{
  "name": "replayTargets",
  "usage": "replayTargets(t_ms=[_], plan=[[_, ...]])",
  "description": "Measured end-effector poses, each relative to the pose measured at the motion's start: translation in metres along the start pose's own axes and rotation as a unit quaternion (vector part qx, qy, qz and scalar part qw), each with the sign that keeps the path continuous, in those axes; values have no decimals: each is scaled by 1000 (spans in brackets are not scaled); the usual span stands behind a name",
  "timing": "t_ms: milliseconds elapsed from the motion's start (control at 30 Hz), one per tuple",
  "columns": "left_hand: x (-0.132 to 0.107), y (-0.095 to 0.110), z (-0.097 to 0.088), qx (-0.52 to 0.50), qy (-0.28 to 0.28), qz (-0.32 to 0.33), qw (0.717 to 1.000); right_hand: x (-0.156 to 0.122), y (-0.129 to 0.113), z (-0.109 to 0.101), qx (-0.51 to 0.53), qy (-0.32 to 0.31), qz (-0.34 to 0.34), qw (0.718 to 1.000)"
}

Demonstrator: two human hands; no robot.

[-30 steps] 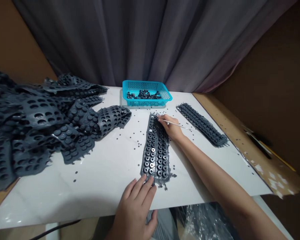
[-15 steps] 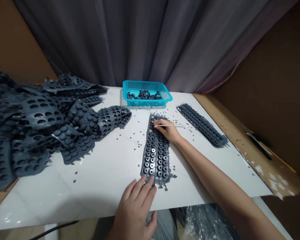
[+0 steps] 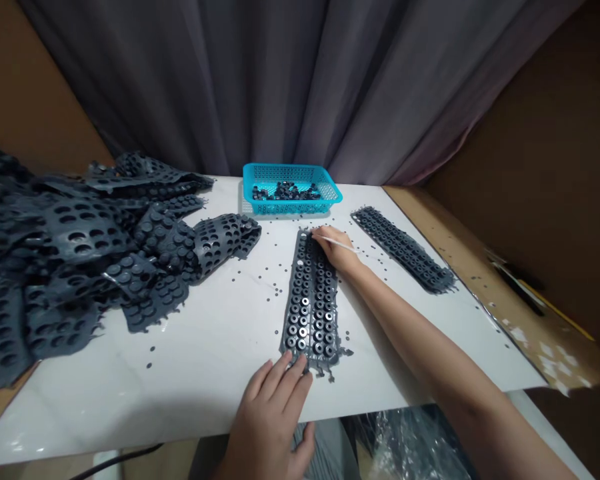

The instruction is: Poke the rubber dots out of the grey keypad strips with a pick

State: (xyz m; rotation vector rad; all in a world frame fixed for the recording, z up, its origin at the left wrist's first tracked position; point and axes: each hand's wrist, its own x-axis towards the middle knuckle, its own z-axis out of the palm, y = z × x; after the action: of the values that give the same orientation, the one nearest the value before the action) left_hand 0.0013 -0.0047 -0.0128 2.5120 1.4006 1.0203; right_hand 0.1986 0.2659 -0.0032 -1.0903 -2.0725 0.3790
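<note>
here, dark grey sheet [image 3: 311, 300], oblong, ragged-edged, rows of ringed knobs [image 3: 303, 332]

1. The right hand [image 3: 337, 249] is covering the far right end of a dark studded sheet [image 3: 311, 313], its fingers hiding where a pale stick [image 3: 334, 241] is ending.
2. The left hand [image 3: 274, 403] is masking part of the sheet's near edge, its wrist being cropped by the bottom border.
3. The right forearm [image 3: 420, 340] is running out of frame below.
4. A heap of dark sheets [image 3: 87, 233] is extending past the left border, its layers hiding one another.
5. A blue basket [image 3: 290, 207] is partly screening dark pieces [image 3: 287, 191], their shapes looking too small to read.
6. Dark specks [image 3: 153, 349] are dotting the tabletop [image 3: 215, 347], too tiny to identify.
</note>
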Motion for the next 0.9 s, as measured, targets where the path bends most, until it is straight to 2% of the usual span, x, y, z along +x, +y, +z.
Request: replayTargets(t_ms=[133, 267, 333, 633, 900], plan=[[1, -2, 0, 11, 13, 11, 1000, 1, 0, -1, 39, 33, 17, 999], [-2, -3, 5, 8, 17, 14, 1000, -9, -5, 5, 147, -13, 20, 989], [-3, -3, 7, 1, 16, 7, 1000, -12, -5, 7, 164, -24, 25, 986], [-2, -5, 8, -4, 23, 6, 1000, -13, -1, 8, 173, -25, 22, 984], [-2, -5, 7, -1, 19, 9, 1000, -12, -1, 8, 113, -35, 9, 993]])
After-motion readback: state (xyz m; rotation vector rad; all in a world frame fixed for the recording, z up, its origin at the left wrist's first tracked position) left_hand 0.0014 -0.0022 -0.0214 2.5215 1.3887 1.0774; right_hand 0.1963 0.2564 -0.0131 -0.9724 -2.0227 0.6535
